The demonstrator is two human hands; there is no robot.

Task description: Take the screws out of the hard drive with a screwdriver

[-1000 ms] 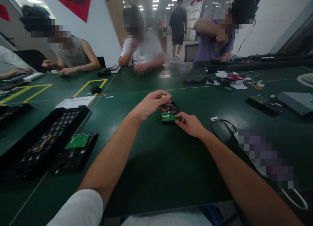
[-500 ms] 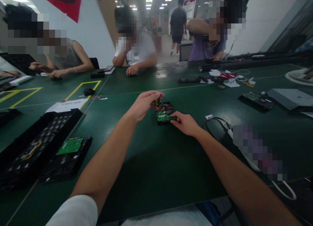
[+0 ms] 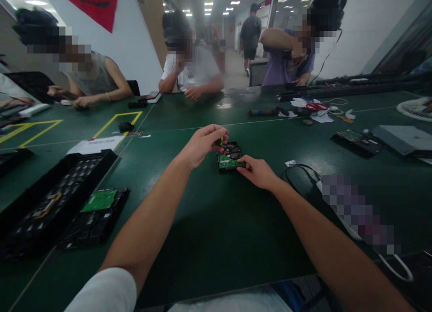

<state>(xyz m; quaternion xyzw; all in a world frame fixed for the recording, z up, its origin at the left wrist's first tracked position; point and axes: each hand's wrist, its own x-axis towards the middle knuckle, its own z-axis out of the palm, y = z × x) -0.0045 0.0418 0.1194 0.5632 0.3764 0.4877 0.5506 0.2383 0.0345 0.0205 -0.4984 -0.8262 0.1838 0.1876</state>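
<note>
A hard drive [image 3: 228, 162] with a green circuit board lies on the green table in front of me. My right hand [image 3: 255, 170] pinches its near right edge between thumb and fingers. Over the drive's far left part, my left hand [image 3: 206, 143] is closed on a small black-and-yellow screwdriver [image 3: 219, 141]. Its handle shows only in part between the fingers, and the tip is hidden.
A long black tray [image 3: 57, 195] and another hard drive [image 3: 97, 213] lie at the left. On the right are a third drive [image 3: 357, 142], a grey metal box [image 3: 401, 139] and a cable [image 3: 302, 164]. Several people sit across the table [image 3: 216, 249].
The view has shifted slightly. Both hands stay at the drive, and the left hand has turned a little with the screwdriver. A person in the background has walked farther away.
</note>
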